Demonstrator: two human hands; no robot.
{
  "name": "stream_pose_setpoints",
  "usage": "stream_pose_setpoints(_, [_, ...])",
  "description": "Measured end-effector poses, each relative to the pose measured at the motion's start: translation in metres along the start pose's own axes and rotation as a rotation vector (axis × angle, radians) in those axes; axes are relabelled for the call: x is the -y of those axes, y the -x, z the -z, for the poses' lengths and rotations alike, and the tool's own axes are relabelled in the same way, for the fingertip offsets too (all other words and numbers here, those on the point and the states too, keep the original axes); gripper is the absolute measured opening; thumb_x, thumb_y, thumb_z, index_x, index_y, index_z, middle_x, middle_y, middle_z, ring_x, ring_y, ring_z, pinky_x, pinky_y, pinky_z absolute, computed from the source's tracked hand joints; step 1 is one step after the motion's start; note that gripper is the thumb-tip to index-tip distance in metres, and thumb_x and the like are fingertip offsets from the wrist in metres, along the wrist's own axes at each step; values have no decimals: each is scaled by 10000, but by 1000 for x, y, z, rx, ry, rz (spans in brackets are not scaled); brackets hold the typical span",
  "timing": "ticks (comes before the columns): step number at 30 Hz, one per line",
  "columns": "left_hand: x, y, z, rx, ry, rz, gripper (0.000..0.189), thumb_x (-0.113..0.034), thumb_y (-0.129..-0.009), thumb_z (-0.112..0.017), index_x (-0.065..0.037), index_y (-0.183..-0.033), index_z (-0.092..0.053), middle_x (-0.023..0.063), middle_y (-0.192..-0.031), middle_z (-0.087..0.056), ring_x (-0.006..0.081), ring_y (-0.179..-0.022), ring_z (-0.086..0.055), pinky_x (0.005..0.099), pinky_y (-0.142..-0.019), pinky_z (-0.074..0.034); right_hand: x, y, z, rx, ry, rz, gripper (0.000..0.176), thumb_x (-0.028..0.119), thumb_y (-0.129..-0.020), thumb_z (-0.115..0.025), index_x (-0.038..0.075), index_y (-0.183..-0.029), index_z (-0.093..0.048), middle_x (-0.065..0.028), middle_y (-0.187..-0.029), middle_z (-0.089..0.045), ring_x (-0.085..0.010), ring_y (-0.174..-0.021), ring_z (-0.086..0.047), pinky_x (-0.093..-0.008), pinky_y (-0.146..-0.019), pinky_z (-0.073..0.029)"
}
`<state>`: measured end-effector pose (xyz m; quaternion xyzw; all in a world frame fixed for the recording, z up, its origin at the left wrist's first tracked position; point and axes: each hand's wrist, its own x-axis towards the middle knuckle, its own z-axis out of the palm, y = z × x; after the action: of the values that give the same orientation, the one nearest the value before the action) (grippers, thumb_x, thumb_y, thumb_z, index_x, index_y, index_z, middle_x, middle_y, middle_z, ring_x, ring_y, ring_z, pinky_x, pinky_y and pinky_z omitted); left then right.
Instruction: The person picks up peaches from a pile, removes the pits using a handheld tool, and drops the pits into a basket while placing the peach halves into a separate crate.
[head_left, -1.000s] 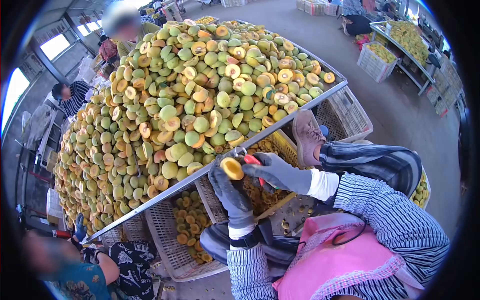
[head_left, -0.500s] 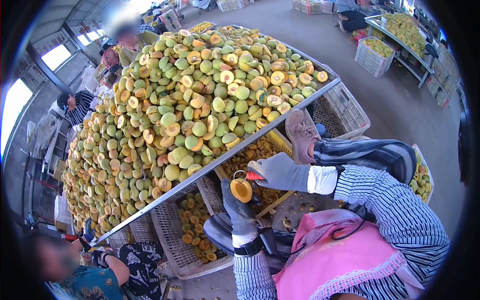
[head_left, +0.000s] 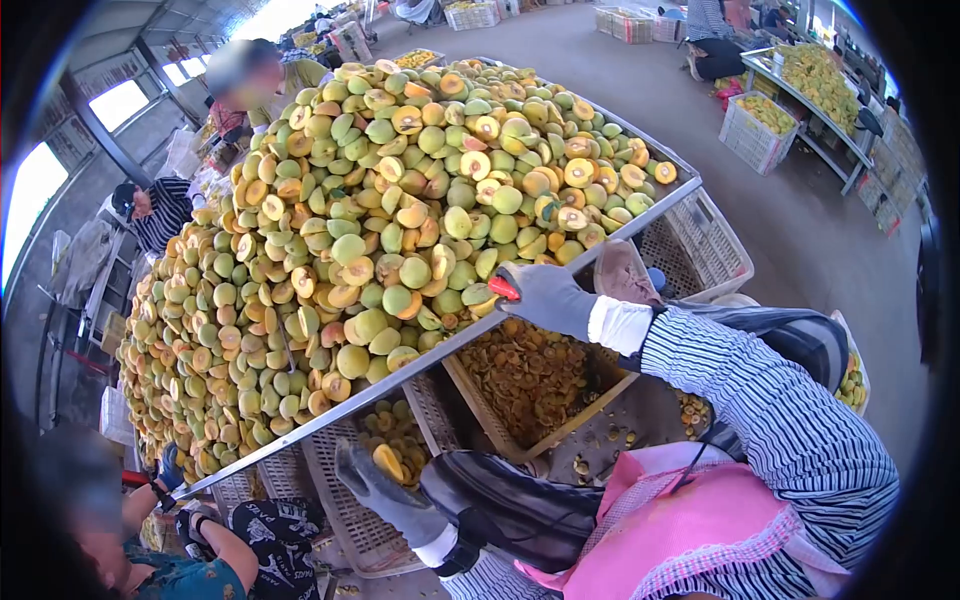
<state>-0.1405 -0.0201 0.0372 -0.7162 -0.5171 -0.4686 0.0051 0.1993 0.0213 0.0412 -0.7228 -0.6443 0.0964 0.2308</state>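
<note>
My right hand, in a grey glove, is closed on a red-handled tool at the metal edge of the fruit table. A large heap of halved green and orange fruit lies beyond it. My left hand, also gloved, is over a white crate below the table, its fingers apart. An orange fruit half is beside its fingers, over the fruit in that crate; whether they touch is unclear.
A yellow crate of peels and scraps stands under the table edge. A co-worker sits at the lower left; others are behind the heap. An empty-looking crate is at the right, and a second fruit table stands farther back.
My left hand has moved down and left to the white crate, its fingers opening around the fruit half. My right hand has moved up to the table edge with the red-handled tool.
</note>
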Motion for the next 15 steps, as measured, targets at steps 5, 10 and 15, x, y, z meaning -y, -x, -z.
stream_pose_setpoints(5, [-43, -42, -35, -83, 956, 843, 415, -335, -944, -610, -48, -1236, -545, 124, -1208, -596, 253, -1129, -575, 417, -932, -472, 21, -63, -48, 128, 175, -25, 452, 384, -762, -735, 40, -1032, -619, -156, -916, -692, -347, -854, -688, -454, -726, -537])
stream_pose_setpoints(10, [-68, -54, -101, 259, 1289, 850, 296, -246, -963, -563, -23, -1152, -607, 89, -1020, -661, 217, -896, -661, 342, -853, -518, 13, -71, -37, 183, 197, -18, 456, 406, -766, -736, 32, -1004, -632, -171, -940, -689, -351, -873, -682, -458, -740, -533])
stream_pose_setpoints(15, [-57, -34, -141, 393, 1305, 883, 389, -328, -992, -498, -12, -1194, -600, 127, -1086, -655, 231, -881, -660, 336, -793, -552, -31, -72, -35, 103, -304, -126, 444, 358, -814, -734, 13, -1055, -593, -133, -786, -645, -269, -748, -671, -403, -653, -521])
